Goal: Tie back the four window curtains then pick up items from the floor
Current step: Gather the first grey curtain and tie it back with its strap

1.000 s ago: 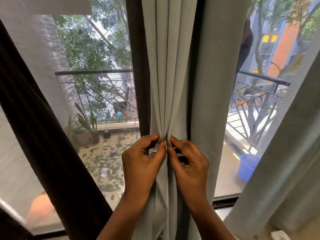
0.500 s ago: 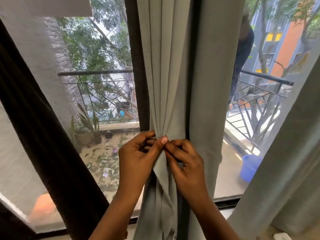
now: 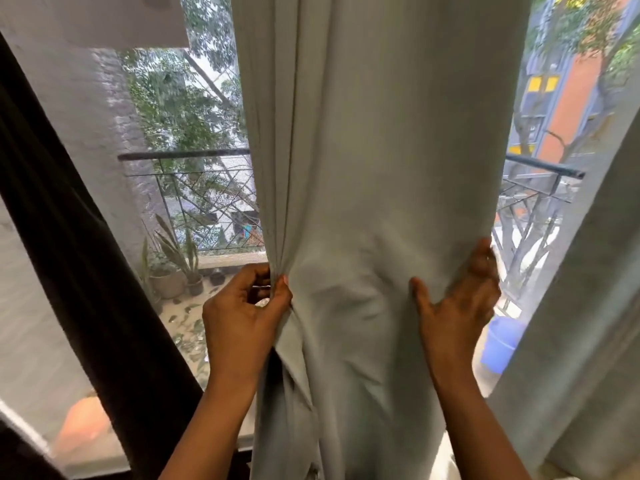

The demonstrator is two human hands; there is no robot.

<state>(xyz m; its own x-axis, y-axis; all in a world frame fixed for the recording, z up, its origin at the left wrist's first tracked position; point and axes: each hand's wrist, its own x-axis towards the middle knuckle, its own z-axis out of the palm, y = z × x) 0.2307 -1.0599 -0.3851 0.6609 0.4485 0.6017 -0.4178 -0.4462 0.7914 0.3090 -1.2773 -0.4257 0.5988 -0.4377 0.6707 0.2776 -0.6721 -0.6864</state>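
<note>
A pale grey curtain (image 3: 374, 161) hangs straight ahead over the middle of the window, spread wide between my hands. My left hand (image 3: 242, 317) pinches several gathered folds at the curtain's left edge between thumb and fingers. My right hand (image 3: 457, 306) grips the curtain's right edge, thumb in front of the cloth and fingers wrapped behind it. A dark brown curtain (image 3: 69, 237) slants down the left side. Another pale grey curtain (image 3: 588, 306) hangs at the right.
Behind the glass is a balcony with a metal railing (image 3: 194, 157), potted plants (image 3: 173, 268), fallen leaves and a blue bucket (image 3: 502, 344). An orange shape (image 3: 81, 427) shows low at the left behind the glass. The window's bottom frame runs below my arms.
My hands were together on the bunched curtain. My right hand has moved far to the right with the curtain's edge, spreading the cloth wide. My left hand kept its pinch on the folds.
</note>
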